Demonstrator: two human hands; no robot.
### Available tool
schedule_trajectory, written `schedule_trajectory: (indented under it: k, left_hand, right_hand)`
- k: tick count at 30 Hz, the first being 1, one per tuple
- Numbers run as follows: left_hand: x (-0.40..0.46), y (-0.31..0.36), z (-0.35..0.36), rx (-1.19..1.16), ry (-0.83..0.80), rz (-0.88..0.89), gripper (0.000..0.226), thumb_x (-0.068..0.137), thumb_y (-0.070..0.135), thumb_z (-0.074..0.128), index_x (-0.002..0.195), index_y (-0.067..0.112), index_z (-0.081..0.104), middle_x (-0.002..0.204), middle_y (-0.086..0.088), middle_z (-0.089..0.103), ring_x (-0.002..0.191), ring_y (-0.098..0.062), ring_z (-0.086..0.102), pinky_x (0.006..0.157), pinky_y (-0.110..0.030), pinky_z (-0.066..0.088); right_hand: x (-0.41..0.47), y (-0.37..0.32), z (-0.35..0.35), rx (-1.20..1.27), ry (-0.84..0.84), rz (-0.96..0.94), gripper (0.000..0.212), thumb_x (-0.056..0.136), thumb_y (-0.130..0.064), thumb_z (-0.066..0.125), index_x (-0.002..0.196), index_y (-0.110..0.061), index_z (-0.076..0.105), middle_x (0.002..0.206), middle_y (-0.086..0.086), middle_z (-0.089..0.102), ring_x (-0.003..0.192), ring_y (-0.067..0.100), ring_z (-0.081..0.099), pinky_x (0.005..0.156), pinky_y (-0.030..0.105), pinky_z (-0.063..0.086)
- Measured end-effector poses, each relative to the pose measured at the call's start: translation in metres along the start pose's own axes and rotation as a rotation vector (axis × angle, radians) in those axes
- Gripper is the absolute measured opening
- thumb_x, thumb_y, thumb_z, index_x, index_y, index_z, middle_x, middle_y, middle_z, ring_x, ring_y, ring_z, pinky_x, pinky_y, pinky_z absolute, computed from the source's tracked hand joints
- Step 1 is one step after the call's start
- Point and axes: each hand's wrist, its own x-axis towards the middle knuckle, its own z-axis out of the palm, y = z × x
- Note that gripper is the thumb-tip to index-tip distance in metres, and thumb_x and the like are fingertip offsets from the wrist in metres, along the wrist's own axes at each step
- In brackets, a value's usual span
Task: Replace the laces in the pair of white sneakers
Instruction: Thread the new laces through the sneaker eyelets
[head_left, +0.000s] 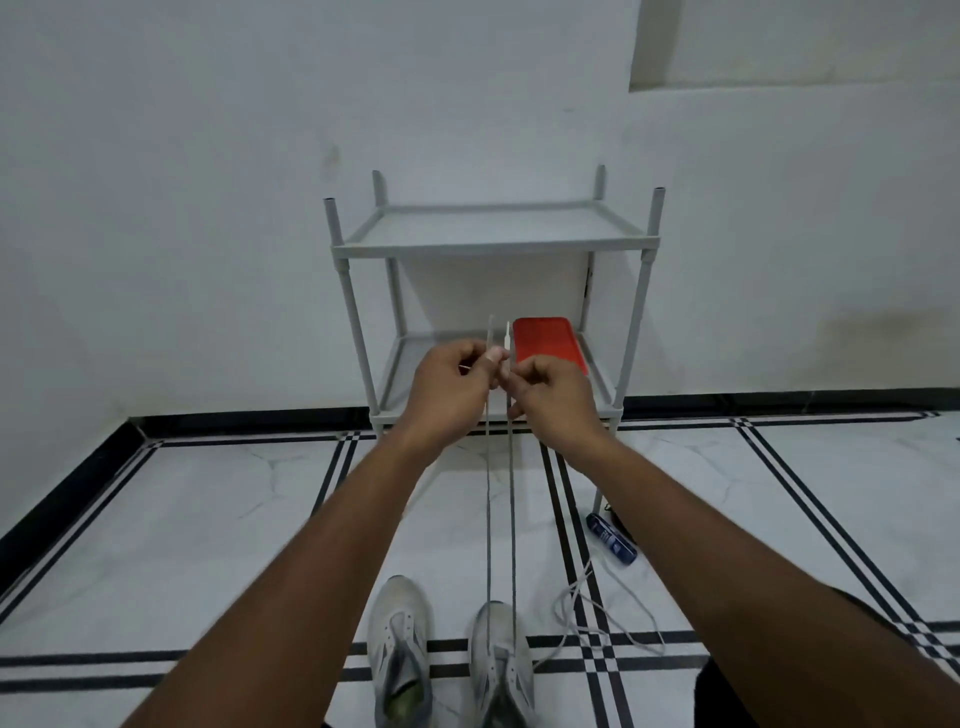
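Note:
Two white sneakers stand side by side on the floor at the bottom: the left sneaker (399, 644) has no lace, the right sneaker (501, 665) has a grey lace (489, 519) rising from it in two taut strands. My left hand (452, 384) pinches one strand near its tip. My right hand (550, 387) pinches the other strand (512, 519). Both hands are raised together in front of the rack, the lace tips sticking up side by side above my fingers.
A loose white lace (597, 618) lies coiled on the tiled floor right of the sneakers. A dark blue tube (612, 538) lies by a leg of the grey two-shelf rack (488, 244). A red flat object (548, 343) rests on the lower shelf.

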Motion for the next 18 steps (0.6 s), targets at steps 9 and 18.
schedule_trajectory:
  k: [9,18]
  left_hand:
    - [-0.001,0.004,-0.007,-0.072,0.156,0.030,0.012,0.094,0.018,0.078,0.106,0.017,0.075,0.090,0.001,0.077,0.084,-0.011,0.076,0.083,-0.034,0.064]
    - [-0.004,0.009,-0.003,-0.034,0.130,0.050,0.012,0.098,0.019,0.073,0.109,0.017,0.076,0.093,0.004,0.078,0.084,-0.006,0.075,0.073,-0.013,0.055]
  right_hand:
    - [-0.007,-0.008,-0.006,0.081,0.123,0.011,0.013,0.095,-0.032,0.080,0.097,-0.020,0.077,0.086,-0.002,0.077,0.068,0.015,0.072,0.066,0.025,0.057]
    - [-0.014,-0.016,-0.016,0.121,0.101,0.002,0.010,0.096,-0.027,0.080,0.102,-0.019,0.079,0.090,-0.004,0.077,0.070,0.009,0.071,0.070,0.025,0.057]
